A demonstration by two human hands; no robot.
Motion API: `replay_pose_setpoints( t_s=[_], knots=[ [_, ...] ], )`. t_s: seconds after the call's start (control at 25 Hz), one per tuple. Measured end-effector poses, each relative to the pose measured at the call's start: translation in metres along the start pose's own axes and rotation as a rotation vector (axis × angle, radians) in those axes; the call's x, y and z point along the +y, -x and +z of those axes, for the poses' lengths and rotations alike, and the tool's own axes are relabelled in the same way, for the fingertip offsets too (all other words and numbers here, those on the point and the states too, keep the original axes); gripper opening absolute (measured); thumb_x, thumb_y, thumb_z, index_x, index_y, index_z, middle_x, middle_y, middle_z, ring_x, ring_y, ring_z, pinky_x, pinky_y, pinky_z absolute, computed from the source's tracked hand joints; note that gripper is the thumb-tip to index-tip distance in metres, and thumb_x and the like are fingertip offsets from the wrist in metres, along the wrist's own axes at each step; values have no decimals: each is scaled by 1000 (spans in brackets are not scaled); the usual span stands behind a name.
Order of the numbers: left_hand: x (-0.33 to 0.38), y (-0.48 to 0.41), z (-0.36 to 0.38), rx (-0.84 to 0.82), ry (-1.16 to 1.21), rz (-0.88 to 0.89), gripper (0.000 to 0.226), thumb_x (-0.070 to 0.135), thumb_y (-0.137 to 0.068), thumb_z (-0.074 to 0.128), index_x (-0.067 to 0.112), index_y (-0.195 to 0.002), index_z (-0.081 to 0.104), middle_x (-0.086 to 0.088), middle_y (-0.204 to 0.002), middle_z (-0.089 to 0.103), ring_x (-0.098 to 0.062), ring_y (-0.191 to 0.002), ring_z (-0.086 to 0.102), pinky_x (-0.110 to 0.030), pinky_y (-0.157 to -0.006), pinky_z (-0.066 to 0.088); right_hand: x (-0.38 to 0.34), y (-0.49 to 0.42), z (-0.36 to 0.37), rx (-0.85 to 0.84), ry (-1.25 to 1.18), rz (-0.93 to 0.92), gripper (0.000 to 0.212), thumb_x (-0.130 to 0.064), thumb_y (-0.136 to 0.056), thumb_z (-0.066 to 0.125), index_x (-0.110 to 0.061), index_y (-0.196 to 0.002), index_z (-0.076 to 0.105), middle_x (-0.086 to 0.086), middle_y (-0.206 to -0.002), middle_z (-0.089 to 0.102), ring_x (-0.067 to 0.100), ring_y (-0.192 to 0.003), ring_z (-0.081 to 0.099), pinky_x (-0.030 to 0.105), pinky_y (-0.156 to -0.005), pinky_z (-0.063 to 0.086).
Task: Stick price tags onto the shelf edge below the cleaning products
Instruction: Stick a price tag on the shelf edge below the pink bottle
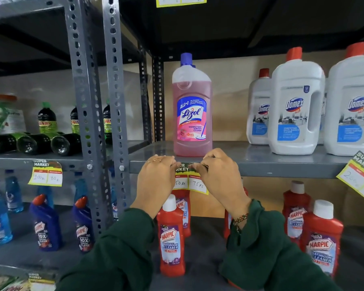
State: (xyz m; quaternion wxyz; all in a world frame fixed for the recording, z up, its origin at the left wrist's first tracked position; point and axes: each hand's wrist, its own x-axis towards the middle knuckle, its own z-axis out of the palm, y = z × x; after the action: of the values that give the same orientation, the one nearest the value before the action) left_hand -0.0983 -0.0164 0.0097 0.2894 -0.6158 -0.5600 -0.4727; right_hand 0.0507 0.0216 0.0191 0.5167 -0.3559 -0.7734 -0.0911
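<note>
I am looking at grey slotted-steel shop shelving stocked with cleaning products, and the Lizol bottle (192,106) on the middle shelf is my landmark. Directly below it, on the grey shelf edge (282,168), sits the price tag (190,181), yellow-bordered with a green supermarket header and two white boxes reading 50 Rs and 75 Rs. My left hand (156,181) pinches the tag's upper left corner in a clenched grip, and my right hand (216,177) pinches its upper right corner likewise, both pressed against the edge. Right of the Lizol stand white Domex jugs (295,106); below it, red Harpic bottles (171,238).
</note>
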Motion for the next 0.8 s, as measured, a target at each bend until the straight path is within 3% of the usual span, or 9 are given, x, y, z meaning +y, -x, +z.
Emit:
replay_pose_setpoints(
  t_s=[0.12,0.24,0.36,0.48,0.56,0.68,0.8],
  knots=[
    [1,0,-2,5,-13,21,16,13,-81,67,3,-68,63,-15,-61,65,-33,-61,59,-38,-57,48,-2,1,1,5,7,19,23,-19,-77,71,2,-70,66,16,-81,62,30,-66,60,33,-57,45],
    [-4,0,0,-2,58,-28,12,19,-80,69,8,-80,64,-11,-72,69,-29,-70,60,-38,-59,48,-3,3,0,5,23,26,27,-22,-78,70,2,-72,61,16,-83,60,28,-68,58,30,-58,41],
    [-9,-1,5,-3,151,-48,26,20,-81,66,11,-105,61,-6,-93,72,-28,-92,58,-45,-77,48,-5,1,-1,17,29,64,31,-30,-77,70,-2,-84,59,15,-92,60,29,-85,55,35,-70,44],
    [-9,-1,14,-36,82,-4,36,29,-85,51,12,-117,58,-9,-111,68,-30,-108,54,-52,-92,40,-1,-1,5,46,172,80,50,-54,-77,58,-5,-84,61,15,-89,67,32,-91,58,45,-87,44],
    [-8,2,18,-8,33,-30,36,35,-88,45,14,-111,63,-7,-109,69,-28,-108,54,-44,-95,30,3,-1,8,51,193,104,52,-59,-77,55,-8,-80,61,13,-82,69,31,-84,61,44,-84,45],
    [-12,3,17,43,66,-48,25,32,-86,51,19,-98,69,-1,-96,73,-22,-96,59,-29,-89,22,9,-2,4,5,130,110,40,-49,-78,61,-10,-83,63,10,-84,70,27,-84,58,42,-78,44],
    [-24,-2,12,-6,159,-29,21,28,-84,54,19,-95,70,0,-92,74,-21,-90,62,-42,-91,37,15,-3,-3,-44,13,76,26,-35,-81,64,-10,-87,67,11,-85,73,27,-86,58,45,-78,49]
  ],
)
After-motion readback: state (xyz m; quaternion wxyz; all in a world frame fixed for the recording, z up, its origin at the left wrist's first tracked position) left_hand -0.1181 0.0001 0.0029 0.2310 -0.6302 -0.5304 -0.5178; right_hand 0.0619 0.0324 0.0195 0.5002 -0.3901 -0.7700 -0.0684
